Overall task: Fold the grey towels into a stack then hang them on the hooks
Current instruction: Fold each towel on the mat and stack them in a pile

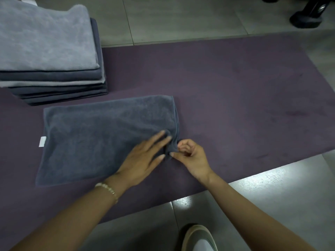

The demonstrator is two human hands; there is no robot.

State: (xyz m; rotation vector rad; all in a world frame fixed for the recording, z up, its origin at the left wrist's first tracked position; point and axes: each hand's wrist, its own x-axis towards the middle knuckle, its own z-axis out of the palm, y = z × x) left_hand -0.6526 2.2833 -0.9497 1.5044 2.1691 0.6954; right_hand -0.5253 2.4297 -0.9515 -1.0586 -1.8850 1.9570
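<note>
Hands at near-right corner of dark grey towel (101, 134)
Left hand (143, 158) flat on it, right hand (192, 156) pinching the corner; long axis runs left toward the folded stack (50, 51).

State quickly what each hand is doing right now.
Left hand: open, fingers straight, pressing on the dark grey towel.
Right hand: closed, pinching that towel's near right corner.

Indoor room: grey tiled floor (181, 19), purple mat (235, 84), stacked folded towels (49, 48).
</note>
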